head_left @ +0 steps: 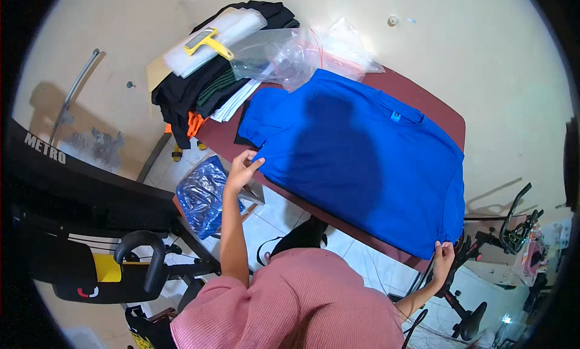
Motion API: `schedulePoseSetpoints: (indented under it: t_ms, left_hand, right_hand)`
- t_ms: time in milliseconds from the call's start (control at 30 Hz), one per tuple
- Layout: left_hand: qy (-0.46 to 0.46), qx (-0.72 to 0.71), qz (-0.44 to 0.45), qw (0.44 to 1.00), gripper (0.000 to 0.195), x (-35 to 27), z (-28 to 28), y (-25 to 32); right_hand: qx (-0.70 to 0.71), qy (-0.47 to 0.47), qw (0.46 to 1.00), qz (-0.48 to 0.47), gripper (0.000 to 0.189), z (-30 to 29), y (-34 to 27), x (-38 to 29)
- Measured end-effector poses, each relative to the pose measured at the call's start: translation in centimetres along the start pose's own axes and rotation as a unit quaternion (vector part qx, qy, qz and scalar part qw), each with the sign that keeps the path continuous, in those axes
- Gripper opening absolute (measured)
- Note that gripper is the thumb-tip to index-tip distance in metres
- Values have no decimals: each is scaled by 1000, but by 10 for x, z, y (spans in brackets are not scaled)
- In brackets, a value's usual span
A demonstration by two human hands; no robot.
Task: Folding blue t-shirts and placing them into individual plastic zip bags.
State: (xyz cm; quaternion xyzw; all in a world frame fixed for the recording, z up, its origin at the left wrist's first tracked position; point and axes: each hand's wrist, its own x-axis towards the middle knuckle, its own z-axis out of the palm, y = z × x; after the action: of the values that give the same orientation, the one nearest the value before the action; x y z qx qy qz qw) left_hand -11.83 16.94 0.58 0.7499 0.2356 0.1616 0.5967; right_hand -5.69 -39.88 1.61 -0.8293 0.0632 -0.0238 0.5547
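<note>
A blue short-sleeved T-shirt (pixel 335 154) lies spread over a maroon tabletop (pixel 439 100), its neckline with a small label towards the far right. My left hand (pixel 244 168) pinches the shirt's near edge at the left, thumb against fingers. At the right end of that edge, my right hand (pixel 443 260) grips the other corner between thumb and fingers. A dark shadow falls across the middle of the shirt. Some black cloth (pixel 242 129) shows from beneath its left side.
Folded dark garments (pixel 176 95) are stacked at the back left, with clear plastic sleeves (pixel 244 25) and a yellow-handled tool (pixel 208 43) on top. Clear plastic bags (pixel 299 54) lie beyond the shirt. A blue plastic-wrapped bundle (pixel 201 195) sits below left. Exercise machines (pixel 140 267) flank me.
</note>
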Motion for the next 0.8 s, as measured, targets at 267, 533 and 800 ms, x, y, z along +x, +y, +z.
schedulePoseSetpoints:
  t_ms: [267, 533, 800]
  left_hand:
    - [38, -48, -200, 978, 80, 52, -5, 2]
    - [54, 228, -49, 971, 51, 74, 11, 28]
    - [12, 174, 314, 933, 28, 47, 24, 34]
  right_hand:
    - [-63, 58, 995, -43, 19, 2, -11, -17]
    - [-5, 130, 991, -21, 22, 24, -38, -12]
    - [-74, 227, 957, -168, 19, 88, -86, 22]
